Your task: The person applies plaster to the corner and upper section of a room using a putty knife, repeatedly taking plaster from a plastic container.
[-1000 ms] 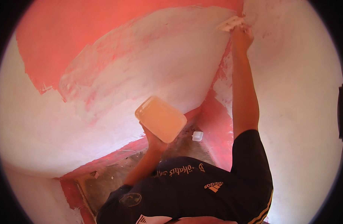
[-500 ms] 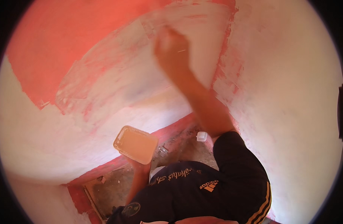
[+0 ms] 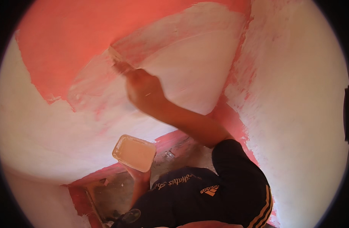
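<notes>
My right hand is closed around a paintbrush and reaches up to the wall in front. The brush tip rests against the wall, at the border between the coral-red paint and a pale, streaky coat that lets red show through. Lower down, my left hand grips a rectangular plastic tub from beneath. Pale, creamy paint fills the tub, whose open top faces up. Most of my left fingers are hidden under it.
A second wall, pale with reddish patches, meets the painted wall in a corner at the right. Along the foot of the walls runs a red band. Small debris lies on the dirty floor.
My right hand has swept down and to the left across the wall with the paintbrush. The tub has shifted only slightly. A small white container on the floor has gone out of sight.
</notes>
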The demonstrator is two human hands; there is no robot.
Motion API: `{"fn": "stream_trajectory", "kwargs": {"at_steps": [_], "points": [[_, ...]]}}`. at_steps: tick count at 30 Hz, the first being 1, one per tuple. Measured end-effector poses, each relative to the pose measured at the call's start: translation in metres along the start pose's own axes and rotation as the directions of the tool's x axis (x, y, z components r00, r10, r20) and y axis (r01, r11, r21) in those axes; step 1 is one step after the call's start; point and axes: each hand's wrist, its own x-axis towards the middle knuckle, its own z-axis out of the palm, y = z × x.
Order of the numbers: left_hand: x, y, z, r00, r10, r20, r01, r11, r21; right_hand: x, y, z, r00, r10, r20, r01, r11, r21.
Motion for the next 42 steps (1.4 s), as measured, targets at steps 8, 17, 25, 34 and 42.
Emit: {"fn": "stream_trajectory", "kwargs": {"at_steps": [8, 17, 25, 34, 42], "points": [[-0.007, -0.002, 0.009, 0.991, -0.128, -0.048, 0.093, 0.887, -0.453, -0.002, 0.327, -0.142, 0.593, 0.404, -0.697, -0.658, 0.741, -0.131], [-0.002, -0.004, -0.013, 0.991, -0.131, -0.039, 0.116, 0.958, -0.262, -0.078, 0.032, 0.060, 0.941, -0.021, -0.338, 0.002, 0.998, -0.057], [-0.003, -0.019, -0.056, 0.994, 0.035, 0.104, -0.058, 0.972, 0.227, -0.055, 0.216, -0.072, 0.541, 0.531, -0.652, -0.652, 0.754, 0.074], [-0.001, -0.030, -0.073, 0.986, -0.155, 0.065, 0.161, 0.983, -0.093, -0.128, 0.014, 0.103, 0.925, 0.007, -0.380, 0.034, 0.994, 0.101], [0.000, -0.029, -0.080, 1.000, -0.014, 0.000, 0.014, 0.998, 0.058, -0.113, 0.251, -0.011, 0.515, 0.599, -0.613, -0.645, 0.742, 0.183]]}}
